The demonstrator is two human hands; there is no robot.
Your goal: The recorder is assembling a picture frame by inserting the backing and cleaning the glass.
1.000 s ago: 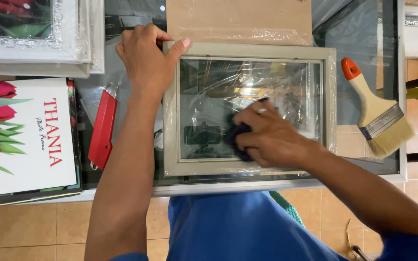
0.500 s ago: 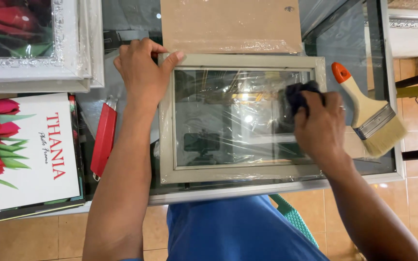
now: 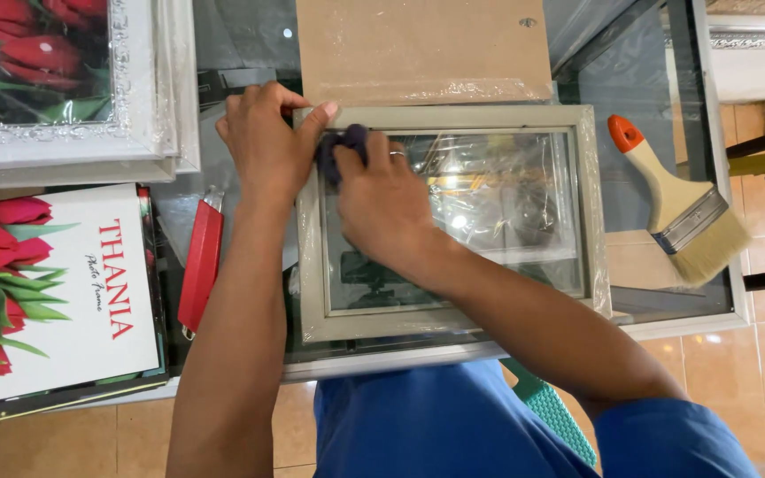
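Observation:
A grey picture frame (image 3: 591, 212) wrapped in clear plastic lies flat on a glass table (image 3: 706, 301). My left hand (image 3: 267, 146) presses on the frame's top left corner, fingers spread over the edge. Pressed on the glass pane near that same corner, my right hand (image 3: 382, 204) is closed around a dark cloth (image 3: 347, 142). The two hands almost touch.
A brown backing board (image 3: 422, 49) lies behind the frame. A paintbrush (image 3: 679, 208) with an orange tip rests at the right. A red cutter (image 3: 199, 265) lies left of the frame. Flower-print boxes (image 3: 55, 292) and a white ornate frame (image 3: 148, 106) fill the left side.
My right hand with the cloth swept from the pane's lower middle to its upper right, then across to the top left corner. My left hand stayed on the corner.

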